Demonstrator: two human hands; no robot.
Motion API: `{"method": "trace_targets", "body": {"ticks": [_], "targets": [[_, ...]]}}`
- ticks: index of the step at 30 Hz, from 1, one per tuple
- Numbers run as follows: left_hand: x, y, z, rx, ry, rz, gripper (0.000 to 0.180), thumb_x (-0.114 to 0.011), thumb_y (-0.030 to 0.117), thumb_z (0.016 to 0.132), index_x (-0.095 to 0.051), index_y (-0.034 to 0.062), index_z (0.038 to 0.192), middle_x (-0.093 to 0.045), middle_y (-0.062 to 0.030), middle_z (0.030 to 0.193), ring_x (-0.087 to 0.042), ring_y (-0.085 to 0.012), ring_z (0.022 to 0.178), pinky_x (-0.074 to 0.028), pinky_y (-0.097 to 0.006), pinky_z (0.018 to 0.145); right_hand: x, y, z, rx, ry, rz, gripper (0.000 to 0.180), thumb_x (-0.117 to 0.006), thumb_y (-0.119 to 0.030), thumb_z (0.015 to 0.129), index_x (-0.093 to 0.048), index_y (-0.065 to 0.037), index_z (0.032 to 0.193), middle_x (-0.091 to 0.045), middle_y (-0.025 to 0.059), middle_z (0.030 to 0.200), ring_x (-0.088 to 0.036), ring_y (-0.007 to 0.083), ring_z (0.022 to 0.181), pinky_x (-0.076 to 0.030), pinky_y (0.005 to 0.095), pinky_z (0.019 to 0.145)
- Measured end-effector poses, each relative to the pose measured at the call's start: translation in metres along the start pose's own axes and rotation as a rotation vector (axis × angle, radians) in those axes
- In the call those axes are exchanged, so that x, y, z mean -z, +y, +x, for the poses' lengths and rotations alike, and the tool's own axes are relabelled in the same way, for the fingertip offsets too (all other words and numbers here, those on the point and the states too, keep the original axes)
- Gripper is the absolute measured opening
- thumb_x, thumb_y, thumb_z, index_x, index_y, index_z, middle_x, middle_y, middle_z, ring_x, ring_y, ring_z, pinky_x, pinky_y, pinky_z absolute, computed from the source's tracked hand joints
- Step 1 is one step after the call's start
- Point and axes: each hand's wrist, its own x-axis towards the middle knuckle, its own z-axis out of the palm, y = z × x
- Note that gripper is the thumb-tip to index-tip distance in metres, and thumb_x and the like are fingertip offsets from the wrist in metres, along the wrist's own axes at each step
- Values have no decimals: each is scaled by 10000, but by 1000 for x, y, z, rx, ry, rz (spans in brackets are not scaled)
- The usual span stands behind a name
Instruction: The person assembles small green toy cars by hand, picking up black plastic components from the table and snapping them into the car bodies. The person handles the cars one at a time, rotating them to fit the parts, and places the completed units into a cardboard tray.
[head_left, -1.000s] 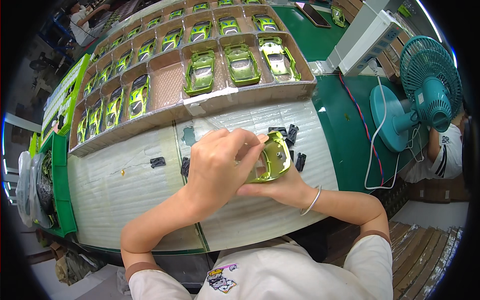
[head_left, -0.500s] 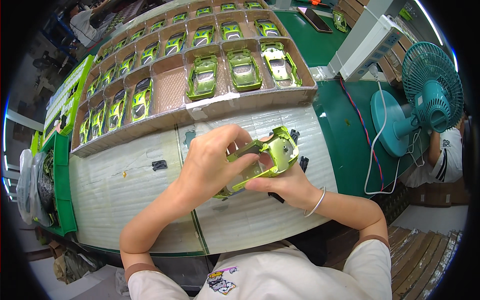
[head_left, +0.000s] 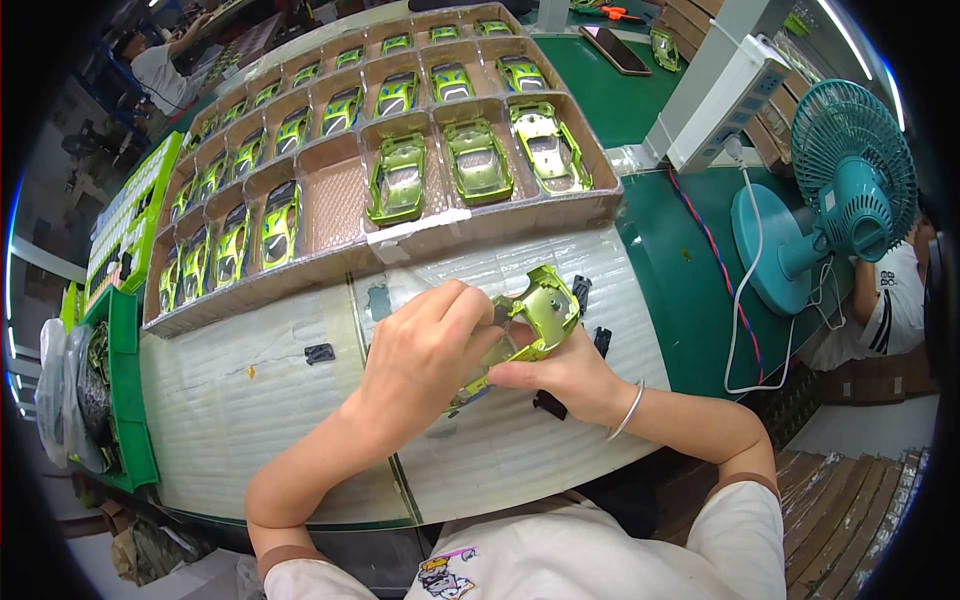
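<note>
Both my hands hold one green toy car body shell [head_left: 547, 312] over the padded work surface, its hollow inside turned up toward me. My left hand [head_left: 425, 350] grips the shell's left end, its fingers bent over the rim and partly hiding it. On the other side my right hand [head_left: 570, 375] clasps the lower right edge, thumb along the side. Small black plastic parts lie close by: one black part [head_left: 581, 290] right of the shell, another black part [head_left: 602, 341] below it, and a third black part [head_left: 549, 403] by my right hand.
Beyond my hands stands a divided cardboard tray [head_left: 400, 245] of green toy cars. A single black part [head_left: 319, 353] lies to the left. Green crate [head_left: 135, 400] at left; teal fan [head_left: 850, 200], power strip [head_left: 735, 105] and cables at right. A phone [head_left: 616, 50] lies far back.
The shell has tilted in my hands and shifted slightly left. My left fingers have moved over its rim, covering more of it. The whole view has shifted a little.
</note>
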Motion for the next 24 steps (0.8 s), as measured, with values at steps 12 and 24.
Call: {"method": "trace_targets", "body": {"ticks": [12,24], "targets": [[1,5,1,47,121,-75,235,-714,51,659,-519,36,790,-566,-66,719,-560,-199,604,-447,-297,544,5,4,1,-84,-68,230,476,-727,-87,723,-473,-43,1122,-528,3,1006,-497,83,923,-432,250,781],[-4,-2,2,167,96,-271,168,-693,25,669,-583,15,796,-548,-74,665,-541,-211,583,-429,-308,529,4,4,-1,147,-33,-72,648,-796,-162,658,-393,-46,1153,-481,27,1040,-462,117,1008,-413,273,854]]}}
